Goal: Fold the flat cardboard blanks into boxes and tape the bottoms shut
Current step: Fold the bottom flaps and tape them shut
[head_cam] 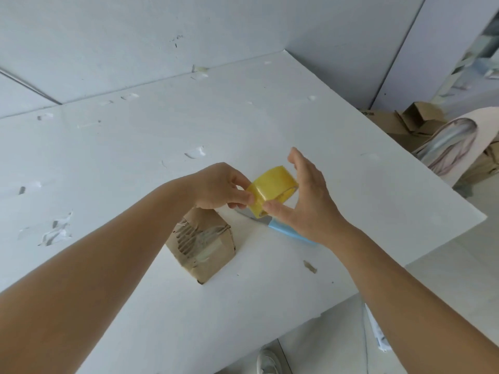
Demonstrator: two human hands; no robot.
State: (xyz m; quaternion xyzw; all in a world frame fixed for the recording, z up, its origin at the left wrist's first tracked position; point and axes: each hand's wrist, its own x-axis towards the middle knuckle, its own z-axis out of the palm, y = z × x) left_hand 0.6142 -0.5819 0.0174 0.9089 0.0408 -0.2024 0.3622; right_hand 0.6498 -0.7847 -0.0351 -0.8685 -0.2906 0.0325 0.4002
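A yellowish roll of clear tape [274,184] hangs above the white table [135,157], held between both hands. My left hand [220,184] pinches the free end of the tape at the roll's left side. My right hand [307,195] holds the roll from the right, thumb under it and fingers stretched over its far side. Below my left wrist a small folded cardboard box [201,245] stands on the table; its top face is torn and carries old tape strips. A knife with a light blue handle [286,229] lies on the table under my right hand.
Bits of old tape and scuffs dot the table top. A small cardboard scrap [310,266] lies near the front edge. Beyond the table's right edge lie cardboard boxes and blanks [410,121] and a curved board [459,147]. White walls close the back.
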